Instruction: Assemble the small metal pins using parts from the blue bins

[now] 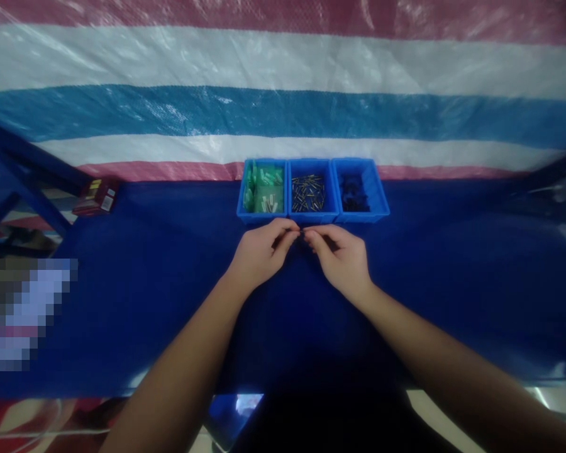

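My left hand (263, 250) and my right hand (348, 259) meet just in front of a row of blue bins, thumb and forefinger pinched on each. Between the fingertips shows a tiny dark piece (302, 233), too small and too covered to name. The left bin (263, 218) holds green plastic packaging and small whitish pieces (268, 203). In the middle bin (314, 218) lie many thin metal pin-like parts (309, 192). Small dark parts (353, 194), whose kind I cannot tell, lie in the right bin (375, 189).
A dark blue surface (136, 283) carries the bins. A dark red box (95, 195) sits at the far left, near a blue metal frame (23, 167). Behind hangs a striped plastic sheet (283, 113). A pixelated patch hides the left edge.
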### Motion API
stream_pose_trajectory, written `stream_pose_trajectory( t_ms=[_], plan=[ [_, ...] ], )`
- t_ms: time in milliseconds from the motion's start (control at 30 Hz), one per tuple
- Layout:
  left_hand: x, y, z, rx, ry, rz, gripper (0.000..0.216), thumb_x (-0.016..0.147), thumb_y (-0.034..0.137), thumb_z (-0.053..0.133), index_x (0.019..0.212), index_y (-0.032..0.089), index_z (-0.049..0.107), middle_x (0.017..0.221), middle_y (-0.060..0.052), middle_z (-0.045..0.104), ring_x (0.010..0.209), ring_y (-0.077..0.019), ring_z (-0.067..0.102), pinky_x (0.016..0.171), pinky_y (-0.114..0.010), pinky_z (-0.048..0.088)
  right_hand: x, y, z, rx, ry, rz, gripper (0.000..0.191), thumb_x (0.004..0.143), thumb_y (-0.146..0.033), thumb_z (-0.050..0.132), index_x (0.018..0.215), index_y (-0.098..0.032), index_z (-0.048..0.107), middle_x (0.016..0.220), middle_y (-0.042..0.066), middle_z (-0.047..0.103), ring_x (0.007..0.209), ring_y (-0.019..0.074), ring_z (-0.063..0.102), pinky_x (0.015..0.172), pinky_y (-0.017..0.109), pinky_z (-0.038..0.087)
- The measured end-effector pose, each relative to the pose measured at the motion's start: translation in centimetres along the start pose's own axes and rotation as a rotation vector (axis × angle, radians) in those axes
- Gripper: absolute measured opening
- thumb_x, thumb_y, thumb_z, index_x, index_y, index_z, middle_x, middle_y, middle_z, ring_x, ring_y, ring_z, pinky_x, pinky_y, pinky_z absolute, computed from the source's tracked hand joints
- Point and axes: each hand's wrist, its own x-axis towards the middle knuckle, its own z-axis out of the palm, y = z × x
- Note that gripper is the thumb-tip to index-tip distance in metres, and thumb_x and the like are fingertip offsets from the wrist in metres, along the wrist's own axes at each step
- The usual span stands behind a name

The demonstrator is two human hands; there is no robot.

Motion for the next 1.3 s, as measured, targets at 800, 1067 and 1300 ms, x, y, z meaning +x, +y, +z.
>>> stream_pose_trajectory(
  t_ms=[800, 1067, 1300],
  plan=[
    [0.29, 0.25, -0.54, 0.028, -0.03, 0.012, 0.02, 0.101, 0.033, 0.056, 0.096, 0.019, 0.069, 0.077, 0.001, 0.073, 0.068, -0.0107, 0.068, 0.065, -0.021, 0.048, 0.09, -0.12, -0.02, -0.043, 0.014, -0.133, 0.014, 0.091, -0.023, 0.071, 0.102, -0.024, 0.078, 0.1, 0.004, 0.079, 0.09, 0.0188, 0.074, 0.081, 0.033, 0.06],
    [0.05, -0.12, -0.09, -0.028, 0.004, 0.006, 0.018, 0.098, 0.034, 0.062, 0.108, 0.021, 0.068, 0.074, 0.003, 0.071, 0.063, -0.0091, 0.066, 0.066, -0.019, 0.051, 0.05, -0.23, -0.1, -0.053, -0.002, -0.116, 0.011, 0.093, -0.023, 0.068, 0.097, -0.023, 0.078, 0.095, 0.003, 0.079, 0.086, 0.0185, 0.074, 0.08, 0.034, 0.06],
    [0.09, 0.03, -0.23, -0.044, 0.0, 0.019, 0.014, 0.098, 0.029, 0.059, 0.103, 0.021, 0.071, 0.082, 0.001, 0.074, 0.07, -0.0101, 0.068, 0.069, -0.02, 0.052, 0.12, -0.25, -0.08, -0.063, -0.006, -0.146, 0.012, 0.093, -0.024, 0.068, 0.098, -0.025, 0.079, 0.097, 0.003, 0.08, 0.089, 0.0197, 0.075, 0.082, 0.036, 0.061]
  ],
)
